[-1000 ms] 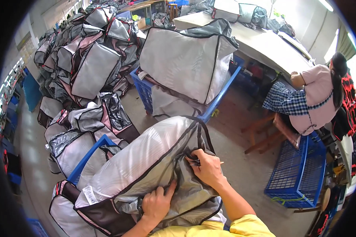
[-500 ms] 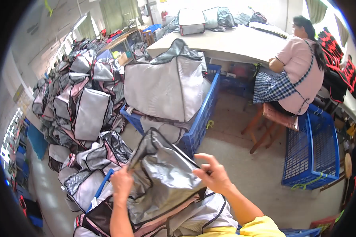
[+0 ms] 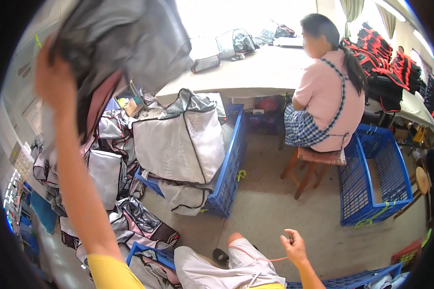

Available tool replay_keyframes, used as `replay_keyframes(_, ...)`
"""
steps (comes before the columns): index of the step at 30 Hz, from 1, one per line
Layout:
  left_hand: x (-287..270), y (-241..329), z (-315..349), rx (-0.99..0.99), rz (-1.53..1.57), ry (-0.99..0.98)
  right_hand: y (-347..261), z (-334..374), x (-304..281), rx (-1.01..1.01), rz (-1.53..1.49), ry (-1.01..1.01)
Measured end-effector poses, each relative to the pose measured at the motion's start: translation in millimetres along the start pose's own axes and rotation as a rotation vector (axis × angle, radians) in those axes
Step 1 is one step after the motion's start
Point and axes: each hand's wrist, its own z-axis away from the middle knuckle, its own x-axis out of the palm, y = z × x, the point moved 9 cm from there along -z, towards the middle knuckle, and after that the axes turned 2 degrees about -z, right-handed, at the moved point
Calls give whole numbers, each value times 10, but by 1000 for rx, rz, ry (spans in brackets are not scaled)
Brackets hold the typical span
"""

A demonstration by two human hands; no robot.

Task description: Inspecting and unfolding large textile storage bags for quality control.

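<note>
Raised high at the upper left, my left hand [image 3: 57, 82] is closed on a grey, silver-lined bag [image 3: 130, 38] with dark edging. The bag hangs in the air, blurred by motion, and hides part of the room behind it. Low at the right, my right hand [image 3: 294, 245] is curled, well away from the bag. A small dark spot shows at its fingertips, too small to name. A thin orange-red cord [image 3: 270, 260] runs from near that hand's wrist across my knee.
A blue crate [image 3: 226, 168] holding a large grey bag [image 3: 178, 144] stands ahead. Heaped silver bags [image 3: 106, 176] lie to the left. A person [image 3: 332, 91] sits on a wooden stool [image 3: 318, 155] by the white table [image 3: 255, 72]. Another blue crate [image 3: 371, 178] stands at right.
My left hand has lifted the bag from my lap up to the upper left. My right hand has left the bag and moved down to the right. The head view has shifted.
</note>
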Motion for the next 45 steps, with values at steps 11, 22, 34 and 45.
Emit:
replay_keyframes(11,798,834,2847,-153,207,-976,-578,127,670,42,251,-177)
replay_keyframes(22,-4223,462,5759,-1495,-140,-1180,-69,558,1603,35,489,-533)
replay_keyframes(34,-6714,-1098,6164,-1446,-659,-1009,90,876,2825,-400,811,-765)
replay_keyframes(45,-7077,-3524,7291,-1326,-894,-1506,870,39,1910,-296,1193,-591)
